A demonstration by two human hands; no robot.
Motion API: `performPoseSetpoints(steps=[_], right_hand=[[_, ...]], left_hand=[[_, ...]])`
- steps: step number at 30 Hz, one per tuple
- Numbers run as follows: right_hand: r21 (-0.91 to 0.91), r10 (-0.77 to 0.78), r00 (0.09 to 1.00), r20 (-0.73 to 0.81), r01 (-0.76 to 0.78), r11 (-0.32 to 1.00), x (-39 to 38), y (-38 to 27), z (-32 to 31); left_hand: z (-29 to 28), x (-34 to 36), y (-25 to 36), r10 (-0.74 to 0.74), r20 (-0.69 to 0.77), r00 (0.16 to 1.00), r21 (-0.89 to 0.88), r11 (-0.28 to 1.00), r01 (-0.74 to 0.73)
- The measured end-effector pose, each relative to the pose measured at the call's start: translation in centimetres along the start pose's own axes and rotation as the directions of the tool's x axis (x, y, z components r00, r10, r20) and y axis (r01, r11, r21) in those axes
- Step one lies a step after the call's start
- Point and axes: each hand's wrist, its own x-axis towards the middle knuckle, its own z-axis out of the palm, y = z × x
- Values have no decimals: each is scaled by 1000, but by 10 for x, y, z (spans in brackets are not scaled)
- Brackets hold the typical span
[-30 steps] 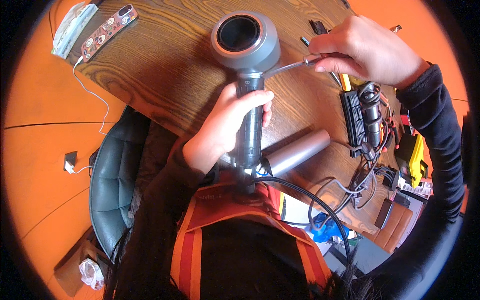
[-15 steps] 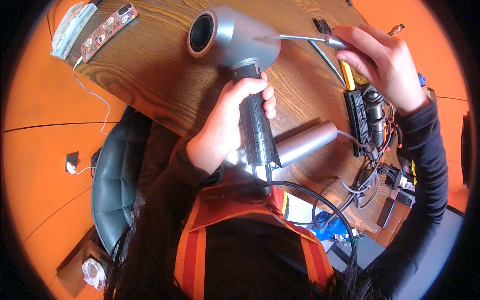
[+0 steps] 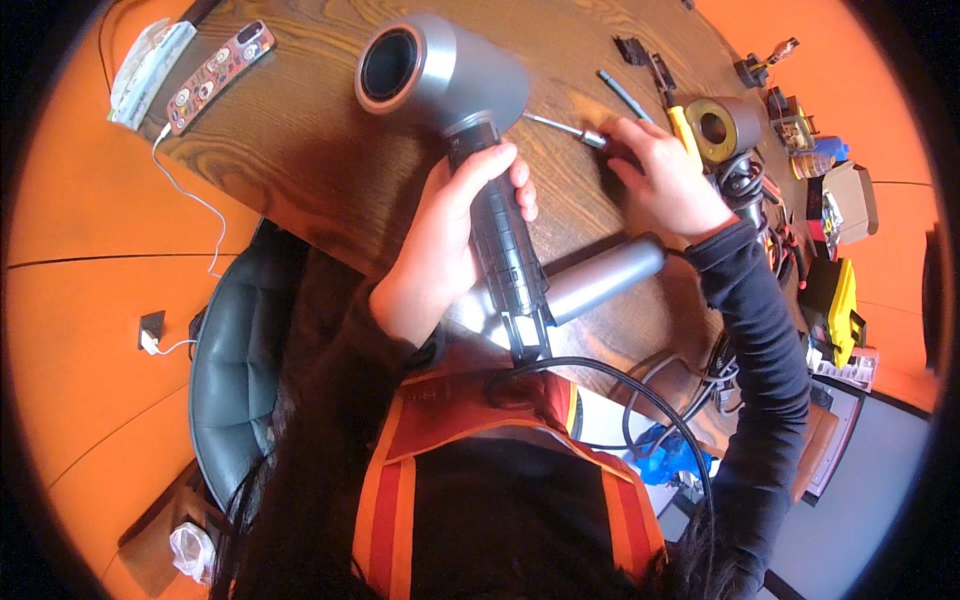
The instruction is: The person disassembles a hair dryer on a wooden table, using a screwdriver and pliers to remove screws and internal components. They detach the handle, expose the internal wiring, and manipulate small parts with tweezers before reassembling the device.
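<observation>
My left hand (image 3: 440, 225) is closed around the black inner handle (image 3: 505, 240) of a hair dryer. The dryer's silver-grey barrel (image 3: 465, 75) tilts up above the fist, its round dark opening facing left. Low over the wooden table, my right hand (image 3: 665, 175) pinches the handle end of a thin screwdriver (image 3: 575, 130). The screwdriver's tip points left toward the barrel, apart from it. A smooth silver tube (image 3: 610, 275) lies to the right of the black handle, which partly covers its left end. A black cord (image 3: 640, 385) runs from the handle's lower end.
Beyond my right hand lie a dark pen-like rod (image 3: 622, 95), a yellow-handled tool (image 3: 686, 138) and a hollow cylinder (image 3: 712, 128). A yellow and black box (image 3: 838, 310) stands far right. A phone in a patterned case (image 3: 220, 78) lies far left, beside a clear packet (image 3: 150, 75).
My right hand has drawn the screwdriver away from the barrel and come down and left, nearer the tabletop. The dryer has shifted slightly left in my left hand.
</observation>
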Motion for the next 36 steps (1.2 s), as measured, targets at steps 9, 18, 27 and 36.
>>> performPoseSetpoints(steps=[9, 18, 27, 36], right_hand=[[334, -352, 765, -539, 578, 745, -65, -119, -49], [780, 154, 769, -621, 625, 27, -107, -213, -44], [801, 140, 790, -598, 595, 66, -112, -215, -37], [680, 509, 630, -587, 725, -112, -121, -231, -31]], left_hand=[[-2, 0, -3, 193, -19, 981, 22, 981, -192], [-3, -1, -3, 191, -76, 979, -15, 981, -192], [-3, -2, -2, 249, -47, 967, -21, 968, -250], [-2, -2, -1, 266, -51, 963, -27, 963, -267]])
